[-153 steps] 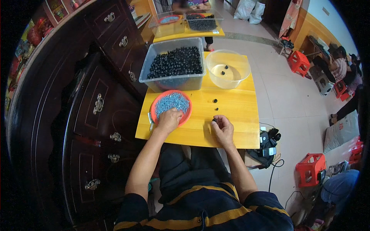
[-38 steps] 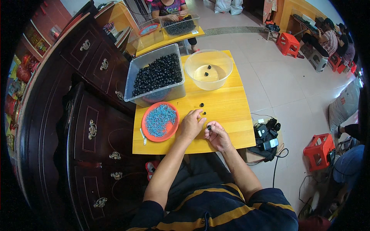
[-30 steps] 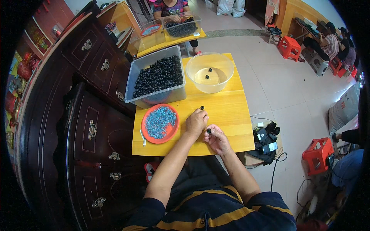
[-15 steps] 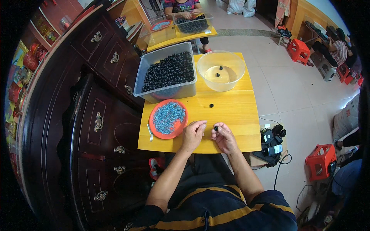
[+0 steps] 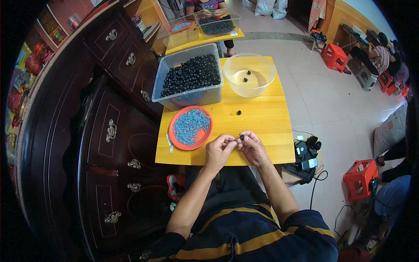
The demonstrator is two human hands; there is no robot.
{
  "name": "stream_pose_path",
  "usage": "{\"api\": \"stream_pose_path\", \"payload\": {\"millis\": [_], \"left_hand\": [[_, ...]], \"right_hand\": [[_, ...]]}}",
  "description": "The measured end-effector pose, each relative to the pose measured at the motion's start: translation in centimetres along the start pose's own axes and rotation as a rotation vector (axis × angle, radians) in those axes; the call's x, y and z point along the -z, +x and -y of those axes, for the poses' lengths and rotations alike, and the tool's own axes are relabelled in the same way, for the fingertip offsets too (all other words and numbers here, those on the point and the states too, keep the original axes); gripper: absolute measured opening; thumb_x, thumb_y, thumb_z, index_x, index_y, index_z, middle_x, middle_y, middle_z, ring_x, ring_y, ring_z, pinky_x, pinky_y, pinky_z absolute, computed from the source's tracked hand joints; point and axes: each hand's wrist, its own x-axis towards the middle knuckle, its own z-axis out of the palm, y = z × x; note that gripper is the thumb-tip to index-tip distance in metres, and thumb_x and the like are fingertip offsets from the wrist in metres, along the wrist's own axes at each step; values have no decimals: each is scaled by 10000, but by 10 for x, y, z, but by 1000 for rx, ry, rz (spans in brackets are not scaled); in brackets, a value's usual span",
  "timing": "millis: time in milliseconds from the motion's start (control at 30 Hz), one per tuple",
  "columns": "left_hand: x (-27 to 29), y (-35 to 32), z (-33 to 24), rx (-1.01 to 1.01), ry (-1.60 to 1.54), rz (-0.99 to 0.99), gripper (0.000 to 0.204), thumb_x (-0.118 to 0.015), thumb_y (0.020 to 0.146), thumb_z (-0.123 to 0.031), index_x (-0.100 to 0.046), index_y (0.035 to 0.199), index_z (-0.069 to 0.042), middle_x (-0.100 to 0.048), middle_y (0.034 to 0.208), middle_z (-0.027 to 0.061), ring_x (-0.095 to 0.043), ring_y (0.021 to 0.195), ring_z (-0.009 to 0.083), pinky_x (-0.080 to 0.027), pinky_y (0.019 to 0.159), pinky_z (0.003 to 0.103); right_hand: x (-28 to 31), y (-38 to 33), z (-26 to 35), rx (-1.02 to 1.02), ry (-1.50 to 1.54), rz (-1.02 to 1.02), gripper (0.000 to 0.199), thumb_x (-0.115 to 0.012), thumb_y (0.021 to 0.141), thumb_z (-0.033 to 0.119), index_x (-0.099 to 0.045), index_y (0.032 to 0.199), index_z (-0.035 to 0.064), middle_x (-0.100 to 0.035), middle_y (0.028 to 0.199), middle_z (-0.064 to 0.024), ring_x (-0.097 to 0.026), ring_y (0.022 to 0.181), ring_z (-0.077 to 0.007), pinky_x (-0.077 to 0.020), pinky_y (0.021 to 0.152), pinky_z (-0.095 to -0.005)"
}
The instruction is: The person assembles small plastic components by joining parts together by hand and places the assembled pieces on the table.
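Over the near edge of the yellow table, my right hand point(image 5: 254, 149) pinches a small round black part point(image 5: 242, 137). Close against it is my left hand point(image 5: 220, 152), its thumb and fingertips pressed together; whatever they hold is too small to make out. Left of my hands lies a red plate point(image 5: 205, 139) with a heap of small bluish metal pieces point(image 5: 187, 124). One loose black part point(image 5: 238, 112) sits on the table beyond my hands. Farther back, a clear round tub point(image 5: 262, 89) has two black parts in it. Beside it stands a grey plastic bin point(image 5: 203, 98) piled with black parts point(image 5: 192, 76).
A dark wooden cabinet point(image 5: 126, 144) stands close on my left. On the floor to the right are cables with black devices point(image 5: 307, 153) and a red stool point(image 5: 360, 179). Across from me, another person works at a yellow table point(image 5: 187, 45) with similar bins.
My hands have come together, with the left fingertips now at the black part in my right hand. The whole view has shifted slightly, so the table sits higher in the picture.
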Motion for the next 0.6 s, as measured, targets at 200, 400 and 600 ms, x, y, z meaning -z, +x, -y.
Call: {"api": "stream_pose_path", "payload": {"millis": [200, 400, 600], "left_hand": [[1, -3, 1, 137, -195, 35, 161, -656, 942, -39, -667, 1088, 27, -695, 914, 25, -642, 754, 67, -544, 673, 221], [-1, -3, 5, 107, -216, 39, 165, -656, 945, -41, -669, 1091, 33, -702, 930, 29, -648, 768, 71, -550, 680, 228], [1, 1, -3, 2, -24, 18, 124, -685, 911, -19, -704, 1027, 20, -714, 907, 35, -667, 763, 85, -556, 688, 248]], "right_hand": [[2, 0, -1, -11, -12, 6, 169, -628, 988, 167, -624, 1125, 69, -666, 973, -46, -634, 856, -140, -524, 819, -302], [2, 1, -3, -22, -23, 15, 175, -635, 985, 164, -621, 1133, 72, -669, 981, -46, -636, 873, -140, -523, 836, -307], [6, 0, -4, -27, -43, 26, 190, -644, 983, 164, -622, 1145, 67, -671, 985, -38, -638, 890, -139, -522, 846, -302]]}}
